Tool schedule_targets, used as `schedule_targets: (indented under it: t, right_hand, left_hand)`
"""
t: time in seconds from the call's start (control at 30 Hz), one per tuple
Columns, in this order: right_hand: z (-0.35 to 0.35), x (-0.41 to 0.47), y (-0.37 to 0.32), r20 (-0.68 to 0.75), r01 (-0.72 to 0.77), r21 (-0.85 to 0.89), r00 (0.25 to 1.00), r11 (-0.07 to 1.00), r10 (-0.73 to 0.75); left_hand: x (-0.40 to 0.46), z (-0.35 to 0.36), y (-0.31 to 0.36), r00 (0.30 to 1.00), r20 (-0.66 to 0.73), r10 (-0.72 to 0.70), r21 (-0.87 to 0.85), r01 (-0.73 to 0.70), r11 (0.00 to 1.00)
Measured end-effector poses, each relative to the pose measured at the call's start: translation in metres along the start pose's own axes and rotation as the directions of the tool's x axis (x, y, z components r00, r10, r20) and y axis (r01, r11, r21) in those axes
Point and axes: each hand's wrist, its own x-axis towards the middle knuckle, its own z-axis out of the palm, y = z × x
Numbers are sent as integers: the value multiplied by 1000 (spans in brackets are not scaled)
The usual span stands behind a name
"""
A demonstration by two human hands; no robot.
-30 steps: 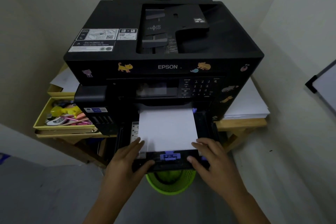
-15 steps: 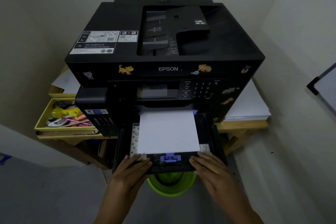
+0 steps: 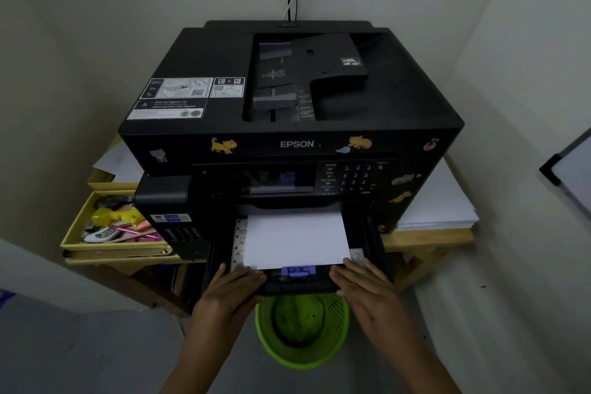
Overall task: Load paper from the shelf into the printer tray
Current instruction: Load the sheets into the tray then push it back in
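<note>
A black Epson printer (image 3: pixel 287 125) stands on a wooden shelf. Its paper tray (image 3: pixel 372 240) is pulled partway out at the front, with a white stack of paper (image 3: pixel 295 240) lying flat in it and a purple guide clip (image 3: pixel 298 271) at the paper's near edge. My left hand (image 3: pixel 230 293) rests with flat fingers on the tray's front left corner. My right hand (image 3: pixel 367 289) lies the same way on the front right corner. Neither hand holds any loose sheet.
A pile of white paper (image 3: pixel 438 205) lies on the wooden shelf (image 3: pixel 428 237) right of the printer. Yellow trays (image 3: pixel 76 233) with pens and small items sit on the left. A green mesh bin (image 3: pixel 302 329) stands on the floor below the tray. Walls close in on both sides.
Both hands have slid from the paper's near edge down onto the tray's front corners. The tray with the paper sits a little deeper in the printer than before.
</note>
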Motion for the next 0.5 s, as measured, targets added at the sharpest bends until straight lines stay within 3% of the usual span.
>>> schedule_targets:
  t: [0.5]
  right_hand:
    - [3,26,16,23,-27,-19,999,999,28]
  left_hand:
    - [35,-2,-5,998,-57,5,-38,-7,999]
